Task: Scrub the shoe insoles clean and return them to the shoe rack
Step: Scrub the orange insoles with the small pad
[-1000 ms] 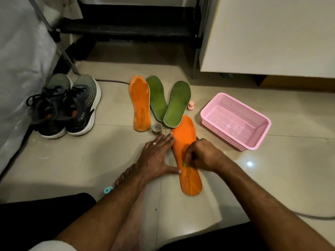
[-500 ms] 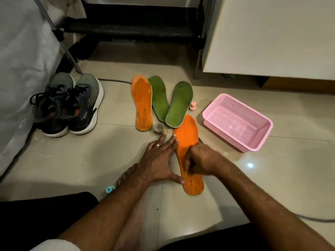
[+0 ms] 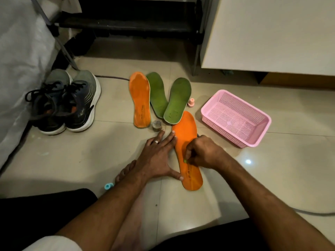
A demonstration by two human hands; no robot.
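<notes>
An orange insole (image 3: 186, 134) lies flat on the tiled floor in front of me. My left hand (image 3: 159, 158) is spread flat against its left edge, thumb and fingertips touching it and pinning it down. My right hand (image 3: 201, 153) is closed over the insole's middle, gripping a small scrubbing tool whose green tip (image 3: 185, 161) pokes out against the insole. A second orange insole (image 3: 140, 101) and two green insoles (image 3: 157, 94) (image 3: 178, 100) lie further away. The dark shoe rack (image 3: 130, 24) stands at the back.
A pair of grey sneakers (image 3: 70, 102) sits at the left beside white fabric. A pink mesh basket (image 3: 235, 117) stands at the right. A small jar (image 3: 157, 125), a peach cap (image 3: 190, 102) and a blue cap (image 3: 107, 186) lie near the insoles. My bare foot (image 3: 126, 173) rests by my left hand.
My right hand has shifted slightly along the middle of the insole with the green-tipped tool. My left hand stays pressed on the insole's edge.
</notes>
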